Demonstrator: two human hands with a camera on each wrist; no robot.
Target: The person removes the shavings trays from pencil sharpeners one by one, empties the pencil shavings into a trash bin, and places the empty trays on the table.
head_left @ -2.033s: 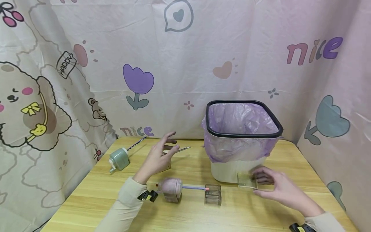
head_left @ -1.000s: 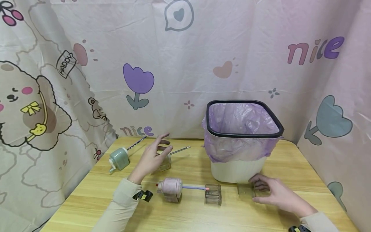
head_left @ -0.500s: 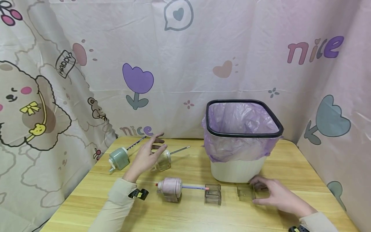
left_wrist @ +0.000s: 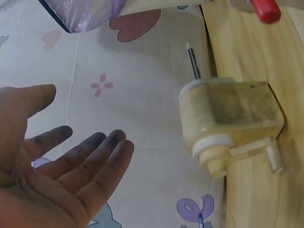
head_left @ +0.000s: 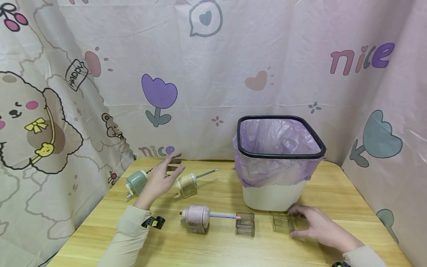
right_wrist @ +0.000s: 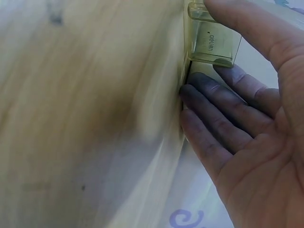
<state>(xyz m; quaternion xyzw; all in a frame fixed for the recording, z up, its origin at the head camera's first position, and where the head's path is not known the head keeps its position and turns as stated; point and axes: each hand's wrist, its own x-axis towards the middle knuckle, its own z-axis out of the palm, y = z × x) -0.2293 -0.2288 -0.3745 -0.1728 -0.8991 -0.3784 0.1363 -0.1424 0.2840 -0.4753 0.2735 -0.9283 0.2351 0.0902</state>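
Observation:
My left hand (head_left: 160,181) hovers with fingers spread between a green crank pencil sharpener (head_left: 136,182) and a yellow one (head_left: 186,184), holding nothing. In the left wrist view the yellow pencil sharpener (left_wrist: 232,114) stands beyond the fingertips, a pencil (left_wrist: 193,61) sticking out of it. My right hand (head_left: 317,224) is low at the table, thumb and index finger at opposite edges of a clear yellowish shavings drawer (head_left: 281,223). The right wrist view shows printed lettering on that drawer (right_wrist: 211,42). A pink pencil sharpener (head_left: 197,218) with a purple pencil (head_left: 221,216) stands nearer.
A smoky clear shavings drawer (head_left: 245,224) lies at the tip of the purple pencil. Behind the right hand stands a white bin (head_left: 271,196) with a purple liner and black rim. Patterned cloth (head_left: 207,92) hangs along the back of the wooden table (head_left: 213,252).
My left hand has drawn left away from the yellow pencil sharpener, uncovering it. My right hand has lowered the yellowish shavings drawer onto the table in front of the bin.

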